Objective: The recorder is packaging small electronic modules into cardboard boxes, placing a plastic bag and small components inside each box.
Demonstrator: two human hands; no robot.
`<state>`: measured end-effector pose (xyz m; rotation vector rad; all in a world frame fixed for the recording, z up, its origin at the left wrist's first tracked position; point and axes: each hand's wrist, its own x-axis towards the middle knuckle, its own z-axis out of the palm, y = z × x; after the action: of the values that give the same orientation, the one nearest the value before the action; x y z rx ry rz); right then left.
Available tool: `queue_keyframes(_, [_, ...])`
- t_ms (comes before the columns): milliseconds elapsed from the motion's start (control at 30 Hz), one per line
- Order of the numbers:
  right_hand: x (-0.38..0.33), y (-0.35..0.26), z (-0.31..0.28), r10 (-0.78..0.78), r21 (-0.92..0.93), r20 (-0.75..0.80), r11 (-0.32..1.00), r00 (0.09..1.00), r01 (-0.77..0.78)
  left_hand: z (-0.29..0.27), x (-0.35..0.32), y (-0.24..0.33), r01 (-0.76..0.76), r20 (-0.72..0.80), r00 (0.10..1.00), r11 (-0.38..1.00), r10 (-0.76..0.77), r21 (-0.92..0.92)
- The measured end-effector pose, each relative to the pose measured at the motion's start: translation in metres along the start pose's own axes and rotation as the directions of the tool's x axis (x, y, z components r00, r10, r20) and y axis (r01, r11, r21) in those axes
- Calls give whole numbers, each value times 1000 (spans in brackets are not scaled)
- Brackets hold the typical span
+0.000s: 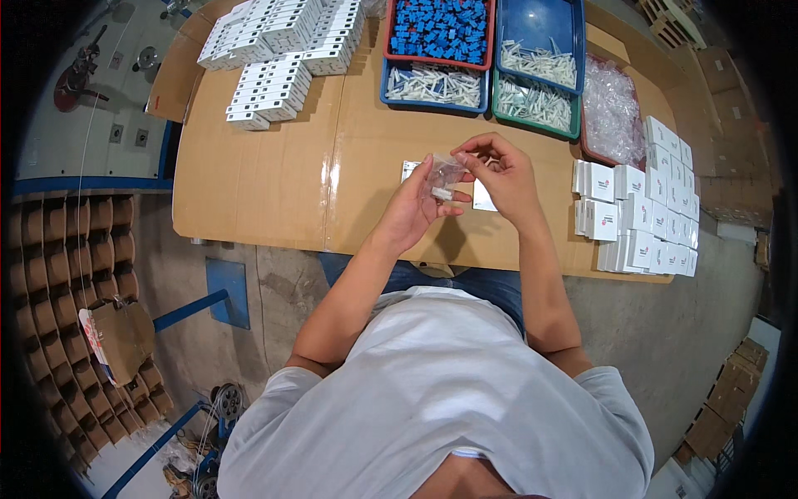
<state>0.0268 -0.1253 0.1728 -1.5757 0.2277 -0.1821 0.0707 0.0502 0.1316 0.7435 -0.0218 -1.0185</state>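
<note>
Over the middle of the cardboard-covered table, my left hand (409,206) is closed on a small clear plastic bag (447,172). A small white piece (441,194) shows at the bag's lower end, by my left fingers; I cannot tell its exact kind. My right hand (507,176) pinches the bag's upper right edge between thumb and fingertips. Beneath my hands lies a white flat box or card (483,198), partly covered by my right hand. Another white edge (408,170) shows beside my left fingers.
Trays along the far side hold blue plastic parts (439,32), thin white pieces (435,86) and clear bags (613,108). White boxes are stacked at far left (270,87) and right (657,208). The cardboard table top (258,191) has a near edge close to my body.
</note>
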Motion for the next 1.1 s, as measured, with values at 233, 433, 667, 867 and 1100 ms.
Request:
queue_keyframes(233, [-2,-1,-4,-42,-200,146,977,988,71,-5,-1,-2,-2,-14,1000,1000,2,-21])
queue_keyframes(433, [-4,-11,-10,-41,-282,249,953,968,113,-3,-1,-3,-3,-5,1000,999,4,33])
queue_keyframes(667, [2,-11,-30,-49,-348,381,917,923,193,2,-3,2,27,34,999,1000,-27,-1])
queue_keyframes(867, [8,-19,-41,173,-404,360,915,917,-14,-7,5,-2,-183,-78,963,841,257,510])
queue_keyframes(1100, [10,-12,-48,166,-354,338,935,926,-39,1,-2,7,-157,-181,944,857,276,491])
